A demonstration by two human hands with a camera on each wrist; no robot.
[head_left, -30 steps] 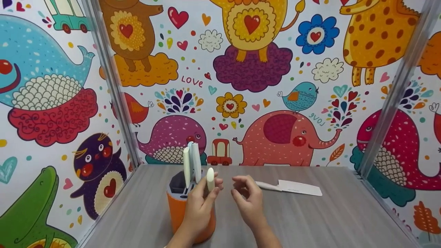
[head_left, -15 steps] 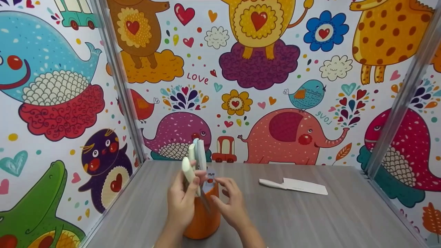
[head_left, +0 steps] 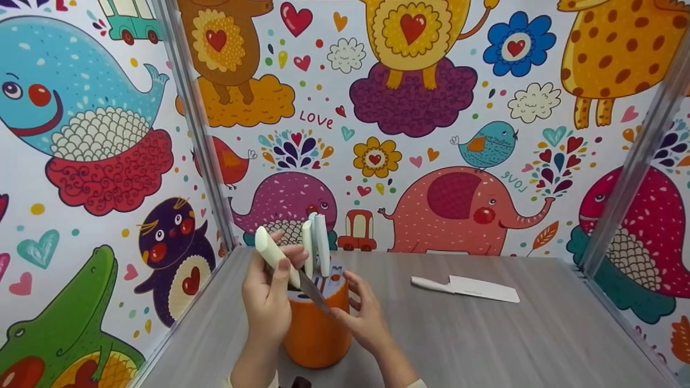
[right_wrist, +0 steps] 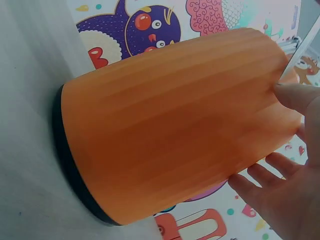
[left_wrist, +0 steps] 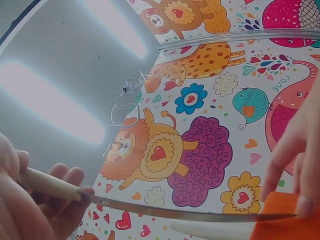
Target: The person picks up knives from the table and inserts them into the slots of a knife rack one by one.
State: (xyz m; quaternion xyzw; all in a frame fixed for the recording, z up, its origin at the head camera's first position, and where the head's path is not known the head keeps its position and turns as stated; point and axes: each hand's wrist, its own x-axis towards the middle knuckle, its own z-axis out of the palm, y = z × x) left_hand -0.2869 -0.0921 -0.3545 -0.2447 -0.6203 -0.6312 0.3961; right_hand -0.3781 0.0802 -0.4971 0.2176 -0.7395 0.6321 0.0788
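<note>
My left hand grips the cream handle of a kitchen knife, held tilted above the orange knife block. Its narrow blade slants down to the right across the block's top, with the tip by my right thumb. My right hand rests its fingers on the block's right side, the thumb near the rim. In the right wrist view, several fingertips touch the orange wall. Pale-handled utensils stand upright in the slots; their lower parts are hidden.
A white cleaver lies flat on the grey wood-grain table, right of the block. Printed cartoon panels with metal corner posts enclose the table. A small dark object shows at the bottom edge.
My left hand has moved left, tilting the knife so its blade now shows over the block. My right hand has come against the block's side. The head view has shifted slightly.
</note>
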